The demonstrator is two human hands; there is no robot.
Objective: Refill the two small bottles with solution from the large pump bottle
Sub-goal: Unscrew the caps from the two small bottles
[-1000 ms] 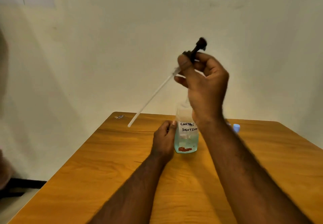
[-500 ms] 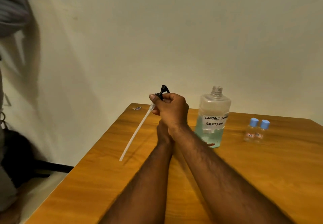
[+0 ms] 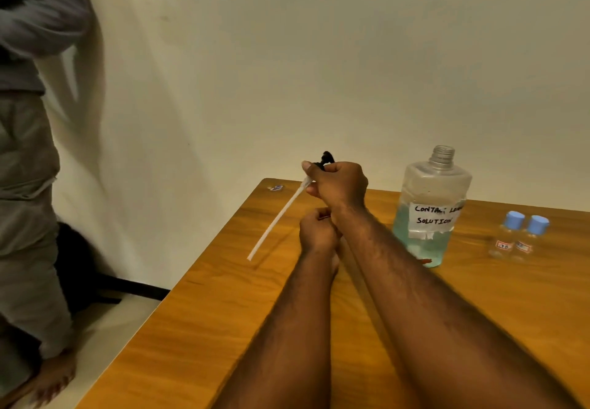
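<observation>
1. Right hand [image 3: 340, 186]: clenched around the black pump head [image 3: 326, 159], which is out of the bottle. The wrist crosses above the left hand.
2. Dip tube [image 3: 276, 222]: its long axis runs from the right hand down and to the left, toward the left edge of the surface [image 3: 223, 313]. The tip is low over the wood (contact cannot be confirmed).
3. Left hand [image 3: 316, 233]: fingers curled, low over the surface under the right forearm. Whether it holds anything cannot be told.
4. Large bottle [image 3: 431, 210]: upright, neck uncapped, partly filled with blue liquid. It stands to the right of both hands, just beside the right forearm.
5. Two small bottles [image 3: 507, 236]: upright, blue caps on, side by side, to the right of the large bottle and well apart from both hands.
6. Judgement: the pump probably goes down on the left first. Both hands must then travel right, and the right hand is the nearer one to the large bottle.
7. A standing person [image 3: 25, 153] is at the far left, off the surface.
</observation>
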